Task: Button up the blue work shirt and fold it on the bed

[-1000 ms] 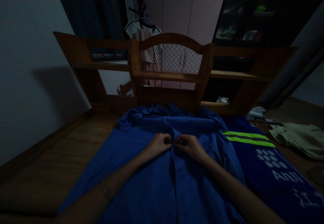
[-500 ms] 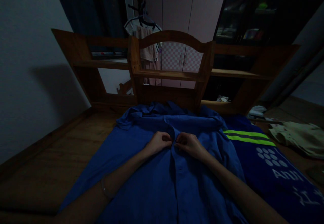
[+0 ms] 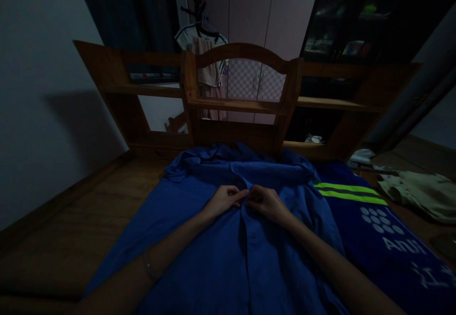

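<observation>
A blue shirt point(image 3: 199, 248) lies spread front side up on the wooden surface, its collar end toward the wooden shelf unit. Both hands meet at its front placket, a little below the collar end. My left hand point(image 3: 224, 201) pinches the placket edge from the left, its index finger stretched across toward the other hand. From the right, my right hand point(image 3: 266, 204) grips the same edge with thumb and fingers bent together. The fingertips nearly touch each other. Any button between them is hidden by the fingers and the dim light. Below the hands the placket runs down loosely.
A dark blue garment point(image 3: 370, 258) with yellow-green stripes lies right of the shirt. Farther right is a pale folded cloth point(image 3: 420, 194). A wooden shelf unit point(image 3: 242, 106) stands across the far end, and a white wall point(image 3: 46, 115) rises at left.
My left index finger has stretched out to the right, over the placket edge, toward my right hand. My right hand has barely shifted. The shirt lies in the same place.
</observation>
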`<state>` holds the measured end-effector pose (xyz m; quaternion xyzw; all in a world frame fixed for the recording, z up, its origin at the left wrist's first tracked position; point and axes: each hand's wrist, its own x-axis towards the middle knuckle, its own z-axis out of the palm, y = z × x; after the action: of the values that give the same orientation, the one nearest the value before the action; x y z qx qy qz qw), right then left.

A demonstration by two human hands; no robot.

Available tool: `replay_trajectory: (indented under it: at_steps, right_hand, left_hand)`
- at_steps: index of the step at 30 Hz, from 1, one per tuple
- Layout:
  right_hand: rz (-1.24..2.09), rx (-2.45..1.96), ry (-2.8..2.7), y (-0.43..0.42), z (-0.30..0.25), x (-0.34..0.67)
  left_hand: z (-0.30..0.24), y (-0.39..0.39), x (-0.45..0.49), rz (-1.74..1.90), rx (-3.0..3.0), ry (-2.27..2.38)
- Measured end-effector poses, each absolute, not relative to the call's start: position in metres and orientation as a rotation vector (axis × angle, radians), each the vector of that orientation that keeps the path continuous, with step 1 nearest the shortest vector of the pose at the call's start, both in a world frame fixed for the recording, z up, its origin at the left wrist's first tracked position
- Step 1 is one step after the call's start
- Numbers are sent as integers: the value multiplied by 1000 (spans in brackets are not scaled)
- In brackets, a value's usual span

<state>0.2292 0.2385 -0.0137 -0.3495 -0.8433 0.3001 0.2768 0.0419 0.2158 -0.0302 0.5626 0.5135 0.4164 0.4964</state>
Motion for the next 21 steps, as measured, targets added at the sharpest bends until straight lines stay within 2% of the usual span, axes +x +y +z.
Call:
replay_trajectory:
  at_steps: [7, 17, 21]
  right_hand:
    - [889, -916, -2226, 240, -16, 228]
    - [1341, -982, -2011, 255, -28, 231]
    - [1355, -932, -1954, 253, -26, 229]
  left_hand:
    - [-39, 214, 44, 1116, 1442, 1226]
    - [-41, 216, 45, 1114, 1246, 1255]
    - [-38, 214, 47, 1117, 1214, 1316]
